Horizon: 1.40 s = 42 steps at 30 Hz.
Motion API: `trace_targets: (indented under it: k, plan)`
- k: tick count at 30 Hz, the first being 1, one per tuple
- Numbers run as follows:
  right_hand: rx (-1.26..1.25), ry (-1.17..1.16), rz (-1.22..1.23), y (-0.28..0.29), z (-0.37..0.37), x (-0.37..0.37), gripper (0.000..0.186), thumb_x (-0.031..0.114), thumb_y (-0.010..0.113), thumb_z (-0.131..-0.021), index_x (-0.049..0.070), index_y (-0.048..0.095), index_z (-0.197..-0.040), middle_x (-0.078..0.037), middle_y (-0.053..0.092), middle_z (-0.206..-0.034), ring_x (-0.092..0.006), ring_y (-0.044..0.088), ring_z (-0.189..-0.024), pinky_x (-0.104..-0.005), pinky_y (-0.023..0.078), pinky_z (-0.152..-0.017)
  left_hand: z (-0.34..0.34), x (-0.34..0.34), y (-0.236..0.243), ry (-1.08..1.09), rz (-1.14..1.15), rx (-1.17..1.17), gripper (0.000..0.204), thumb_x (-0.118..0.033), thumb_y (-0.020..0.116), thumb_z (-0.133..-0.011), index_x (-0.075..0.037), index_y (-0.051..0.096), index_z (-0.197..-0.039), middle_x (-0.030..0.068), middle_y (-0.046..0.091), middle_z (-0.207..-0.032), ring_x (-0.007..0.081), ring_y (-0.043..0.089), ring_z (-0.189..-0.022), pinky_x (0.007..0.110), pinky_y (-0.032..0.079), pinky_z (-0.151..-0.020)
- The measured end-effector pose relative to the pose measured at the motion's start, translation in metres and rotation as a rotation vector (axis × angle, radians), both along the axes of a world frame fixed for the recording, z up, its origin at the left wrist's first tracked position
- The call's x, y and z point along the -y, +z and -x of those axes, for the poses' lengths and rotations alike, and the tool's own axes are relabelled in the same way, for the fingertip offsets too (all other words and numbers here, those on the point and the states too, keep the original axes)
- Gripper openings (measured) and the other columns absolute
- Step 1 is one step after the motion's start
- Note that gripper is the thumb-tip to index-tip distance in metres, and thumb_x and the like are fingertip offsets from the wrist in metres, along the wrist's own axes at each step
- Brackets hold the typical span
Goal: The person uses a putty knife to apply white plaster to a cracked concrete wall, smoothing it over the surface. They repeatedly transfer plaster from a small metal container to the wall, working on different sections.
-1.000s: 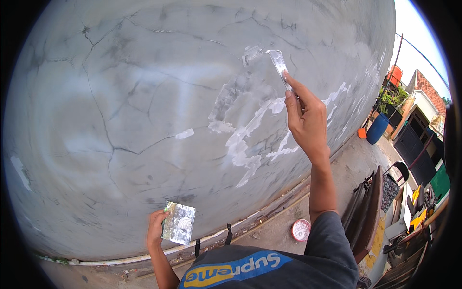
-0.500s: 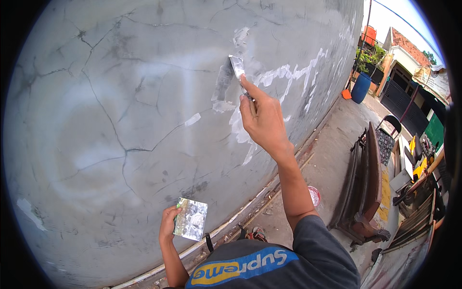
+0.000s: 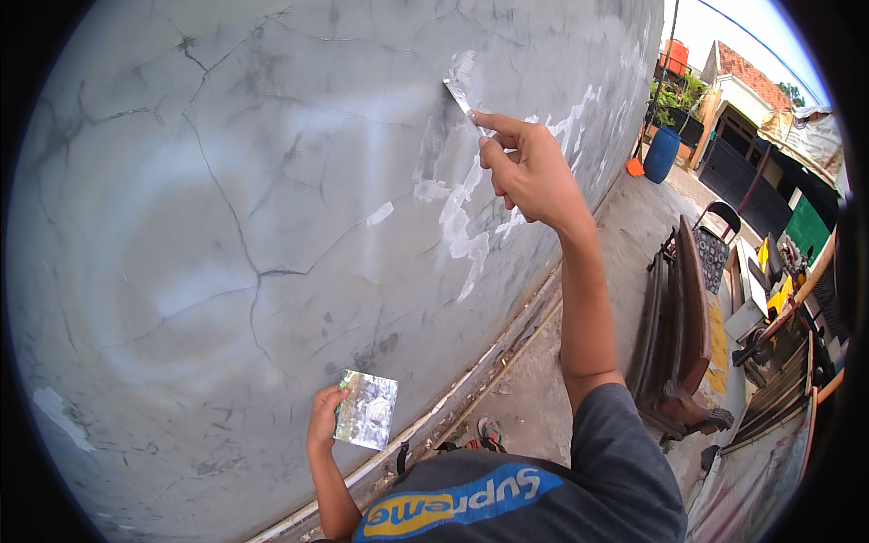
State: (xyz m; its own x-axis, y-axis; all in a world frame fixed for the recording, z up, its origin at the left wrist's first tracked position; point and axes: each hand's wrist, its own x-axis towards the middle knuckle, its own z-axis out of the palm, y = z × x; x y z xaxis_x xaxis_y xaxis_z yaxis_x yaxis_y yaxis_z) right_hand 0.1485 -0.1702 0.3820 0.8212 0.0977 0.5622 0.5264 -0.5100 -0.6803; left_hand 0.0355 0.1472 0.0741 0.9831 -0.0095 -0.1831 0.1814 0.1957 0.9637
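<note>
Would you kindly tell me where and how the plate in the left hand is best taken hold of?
Probably by pinching the plate at its free right edge, coming from the right: it is flat, the left hand grips its left edge, and a white smear on its face is better avoided.

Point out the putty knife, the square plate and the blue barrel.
Putty knife (image 3: 459, 99), head view: on its blade.
Square plate (image 3: 362, 429), head view: on its face.
Blue barrel (image 3: 662, 156), head view: on its side.

The grey plastered wall (image 3: 163, 253) is lined with dark branching cracks and blotched with irregular white patches. The flat rectangular silvery plate (image 3: 367, 412) is mottled with white. The dark grey fabric shirt (image 3: 584, 498) is printed in blue and yellow.
</note>
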Motion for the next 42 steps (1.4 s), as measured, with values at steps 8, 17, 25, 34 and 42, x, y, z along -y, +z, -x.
trace_targets:
  k: [8,17,25,34,42]
  plan:
    - [0.027,-0.090,-0.075,0.013,-0.025,0.026,0.043,0.012,0.052,-0.094,-0.007,0.054,-0.133,-0.006,0.060,-0.077,-0.0083,0.052,-0.049,-0.0257,0.044,-0.043,0.000,0.000,0.002,-0.020,-0.036,0.022,0.026,-0.021,0.059,-0.089,0.003,0.070,-0.091,0.0023,0.067,-0.080,0.0078,0.058,-0.066,0.024,0.043,-0.062]
    - [0.026,-0.073,-0.077,0.005,-0.023,0.032,0.043,0.013,0.053,-0.091,-0.006,0.057,-0.130,-0.006,0.058,-0.062,-0.0114,0.054,-0.047,-0.0304,0.041,-0.039,-0.001,-0.005,-0.006,0.001,0.009,-0.010,0.026,-0.020,0.060,-0.089,0.003,0.070,-0.091,0.0017,0.067,-0.077,0.0082,0.058,-0.064,0.023,0.043,-0.060]
    - [0.085,-0.061,0.086,-0.017,-0.013,0.011,0.041,0.011,0.052,-0.094,-0.003,0.056,-0.133,-0.004,0.058,-0.074,-0.0071,0.051,-0.050,-0.0260,0.044,-0.043,-0.003,-0.004,-0.005,-0.016,0.003,0.004,0.026,-0.020,0.059,-0.089,0.004,0.070,-0.092,0.0028,0.068,-0.080,0.0082,0.059,-0.065,0.024,0.044,-0.061]
    - [0.059,-0.083,-0.026,0.010,-0.020,0.021,0.044,0.012,0.054,-0.092,-0.005,0.056,-0.132,-0.008,0.063,-0.070,-0.0106,0.051,-0.046,-0.0288,0.041,-0.041,-0.001,0.003,0.000,0.046,-0.028,-0.014,0.025,-0.020,0.059,-0.088,0.003,0.069,-0.090,0.0019,0.067,-0.079,0.0080,0.057,-0.064,0.024,0.043,-0.061]
    - [0.097,-0.111,-0.030,0.013,-0.015,0.025,0.044,0.013,0.052,-0.091,-0.002,0.058,-0.131,-0.008,0.062,-0.069,-0.0108,0.054,-0.049,-0.0300,0.041,-0.042,0.001,0.005,0.007,0.043,-0.017,-0.033,0.025,-0.020,0.059,-0.088,0.003,0.070,-0.090,0.0016,0.067,-0.079,0.0079,0.057,-0.067,0.024,0.043,-0.063]
